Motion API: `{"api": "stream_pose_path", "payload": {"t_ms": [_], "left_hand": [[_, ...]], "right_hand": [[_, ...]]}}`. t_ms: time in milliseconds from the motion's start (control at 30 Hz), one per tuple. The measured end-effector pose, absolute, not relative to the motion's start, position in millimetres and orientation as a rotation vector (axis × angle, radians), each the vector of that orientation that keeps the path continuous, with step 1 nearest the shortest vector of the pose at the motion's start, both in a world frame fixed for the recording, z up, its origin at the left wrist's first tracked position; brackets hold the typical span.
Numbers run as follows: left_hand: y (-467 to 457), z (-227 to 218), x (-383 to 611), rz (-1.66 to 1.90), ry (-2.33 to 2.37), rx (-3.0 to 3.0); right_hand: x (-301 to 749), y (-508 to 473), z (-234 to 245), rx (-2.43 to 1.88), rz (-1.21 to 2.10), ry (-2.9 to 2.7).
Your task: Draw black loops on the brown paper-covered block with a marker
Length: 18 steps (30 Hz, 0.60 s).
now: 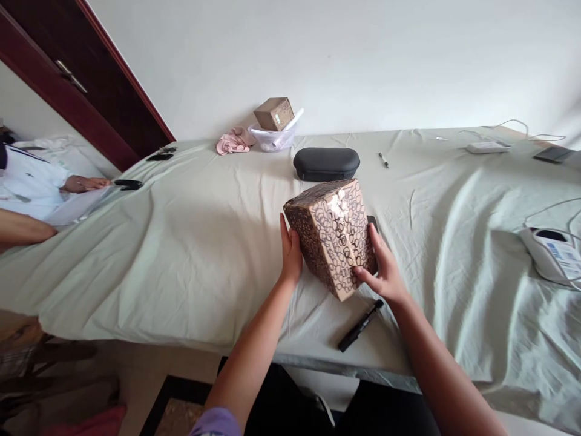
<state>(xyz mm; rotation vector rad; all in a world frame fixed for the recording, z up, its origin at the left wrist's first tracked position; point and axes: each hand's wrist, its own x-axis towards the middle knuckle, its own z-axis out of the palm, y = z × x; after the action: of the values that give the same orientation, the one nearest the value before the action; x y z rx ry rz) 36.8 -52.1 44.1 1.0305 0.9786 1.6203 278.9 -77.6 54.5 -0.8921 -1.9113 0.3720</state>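
Observation:
A cardboard box [333,233] covered in black scribbled loops and shiny tape stands tilted on the pale green cloth of the table [190,242]. My left hand [290,251] presses flat against its left side, fingers together. My right hand [384,266] grips its right side and lower corner, thumb on the front face. A black marker [360,326] lies on the cloth just below my right hand. Behind the box, partly hidden, a dark flat object [373,221] shows at its right edge.
A black hard case [325,163] lies beyond the box. Farther back are a pink cloth [233,140], a clear tub [273,138] with a small cardboard box [275,113], and a pen [384,159]. White devices with cables [551,254] sit at right. Another person's arm [84,183] rests at left.

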Motion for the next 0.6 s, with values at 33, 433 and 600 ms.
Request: {"api": "stream_pose_path", "payload": {"t_ms": [33, 433, 600], "left_hand": [[-53.1, 44.6, 35.9, 1.630, 1.020, 1.047], [-57.4, 29.0, 16.6, 1.362, 0.740, 1.403], [-57.6, 30.6, 22.5, 1.397, 0.719, 1.241]], "right_hand": [[276.8, -78.4, 53.4, -0.904, 0.392, -1.909], [250.9, -75.2, 37.0, -0.865, 0.431, -1.939], [243.2, -79.1, 44.7, -0.920, 0.482, -1.866]]}}
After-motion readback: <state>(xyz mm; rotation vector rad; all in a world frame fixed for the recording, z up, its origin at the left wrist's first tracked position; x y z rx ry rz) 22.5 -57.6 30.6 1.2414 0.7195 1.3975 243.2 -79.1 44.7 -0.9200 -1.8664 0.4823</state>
